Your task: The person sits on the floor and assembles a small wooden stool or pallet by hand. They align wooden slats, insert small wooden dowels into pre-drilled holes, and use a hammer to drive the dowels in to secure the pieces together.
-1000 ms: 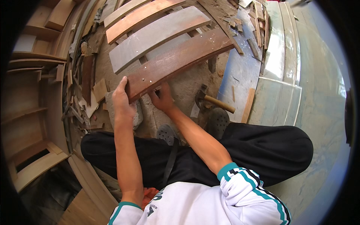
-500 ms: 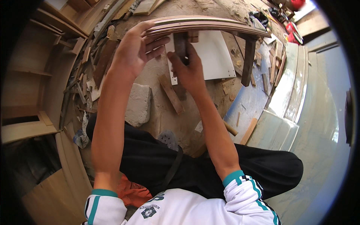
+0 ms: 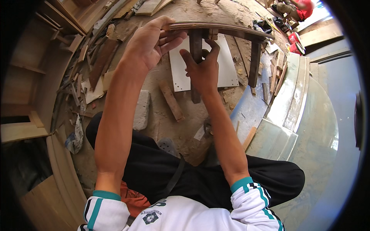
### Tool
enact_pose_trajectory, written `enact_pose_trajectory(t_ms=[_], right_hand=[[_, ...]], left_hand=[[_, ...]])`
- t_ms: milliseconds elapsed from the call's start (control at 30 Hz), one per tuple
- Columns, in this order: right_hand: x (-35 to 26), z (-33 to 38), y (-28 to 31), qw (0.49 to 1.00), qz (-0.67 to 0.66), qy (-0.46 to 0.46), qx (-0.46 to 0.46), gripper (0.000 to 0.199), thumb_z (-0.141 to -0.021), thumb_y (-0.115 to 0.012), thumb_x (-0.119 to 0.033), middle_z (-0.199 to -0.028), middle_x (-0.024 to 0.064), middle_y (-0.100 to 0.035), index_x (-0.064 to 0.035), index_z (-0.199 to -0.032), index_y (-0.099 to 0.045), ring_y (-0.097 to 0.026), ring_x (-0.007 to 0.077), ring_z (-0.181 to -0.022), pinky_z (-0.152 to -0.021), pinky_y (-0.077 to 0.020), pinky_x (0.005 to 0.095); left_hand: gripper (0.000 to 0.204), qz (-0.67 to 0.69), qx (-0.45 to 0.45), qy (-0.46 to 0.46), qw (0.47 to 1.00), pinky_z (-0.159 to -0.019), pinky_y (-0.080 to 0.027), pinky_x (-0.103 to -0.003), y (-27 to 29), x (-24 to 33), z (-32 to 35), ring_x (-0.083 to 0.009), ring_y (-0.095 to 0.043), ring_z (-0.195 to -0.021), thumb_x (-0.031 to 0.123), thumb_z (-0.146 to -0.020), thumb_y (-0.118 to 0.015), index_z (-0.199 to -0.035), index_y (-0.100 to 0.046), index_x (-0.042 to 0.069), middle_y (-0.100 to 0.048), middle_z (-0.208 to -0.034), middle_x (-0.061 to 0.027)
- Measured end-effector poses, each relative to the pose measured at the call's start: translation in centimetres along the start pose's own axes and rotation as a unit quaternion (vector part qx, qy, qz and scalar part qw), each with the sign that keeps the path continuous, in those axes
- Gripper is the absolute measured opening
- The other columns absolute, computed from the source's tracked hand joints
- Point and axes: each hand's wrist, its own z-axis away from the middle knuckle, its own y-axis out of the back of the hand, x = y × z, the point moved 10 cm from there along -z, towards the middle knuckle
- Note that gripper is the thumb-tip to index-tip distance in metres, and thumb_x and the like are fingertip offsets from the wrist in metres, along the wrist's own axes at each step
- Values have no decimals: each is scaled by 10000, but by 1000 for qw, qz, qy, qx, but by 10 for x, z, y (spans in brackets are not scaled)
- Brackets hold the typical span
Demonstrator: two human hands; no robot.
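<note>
I hold a small wooden stool (image 3: 231,28) up in front of me, its layered top seen nearly edge-on. One dark leg (image 3: 254,63) hangs down at the right. My left hand (image 3: 152,46) grips the left end of the top, thumb above and fingers below. Lower down, my right hand (image 3: 204,75) is around the nearer dark leg (image 3: 196,44), thumb on its left side and fingers on its right. A light wooden block (image 3: 212,34) shows beneath the top beside this leg. The upper face of the top is hidden.
A white board (image 3: 179,73) lies on the dusty ground behind the stool. A pale stone block (image 3: 142,109) and a wood offcut (image 3: 171,100) are nearer. Wooden shelving (image 3: 27,77) stands left, glass sheets (image 3: 316,111) right. Another person in red (image 3: 304,9) is far right.
The stool's top has turned more edge-on, and its left end has shifted right with my left hand. My right hand has moved slightly right and down, still around the leg.
</note>
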Motion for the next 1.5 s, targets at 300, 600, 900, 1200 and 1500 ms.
enact_pose_trajectory(t_ms=[300,600,900,1200,1500], right_hand=[[-6,0,-7,996,-52,-36,-69,689,-911,-711,-139,-1003,189,-661,1,-1375,-222,-666,194,-598,-462,-556,313],[7,2,-7,993,-89,1,-82,670,-924,-691,-119,-1027,206,-631,-5,-1364,-198,-676,218,-622,-517,-613,327],[18,7,-5,993,-83,-29,-80,718,-869,-783,-159,-1025,204,-653,-5,-1344,-267,-706,211,-728,-557,-577,301],[15,11,-12,988,-99,20,-116,719,-898,-759,-224,-1009,193,-687,-29,-1442,-331,-702,274,-881,-737,-556,373],[2,12,131,913,73,203,347,281,-932,-692,-205,-994,122,-653,-3,-1113,-617,-617,282,-929,-869,-483,382]], left_hand=[[245,-21,-7,-7,1000,-733,-653,-234,-1,5,3,-220,-741,-869,180,-983,-584,-1067,-616,-47,-708,-992,-192],[289,-23,-7,15,1000,-727,-650,-230,-4,-6,8,-223,-738,-883,150,-968,-595,-1129,-586,-90,-697,-999,-205],[298,-14,17,27,999,-720,-646,-227,3,-16,11,-218,-736,-887,138,-920,-656,-1110,-592,-83,-698,-1007,-188],[298,-43,66,24,997,-649,-625,-219,42,-6,6,-172,-727,-779,183,-900,-621,-1082,-622,-53,-724,-937,-162],[282,-70,77,31,994,-629,-586,-223,52,-9,5,-133,-706,-723,243,-907,-587,-1046,-644,5,-729,-897,-123]])
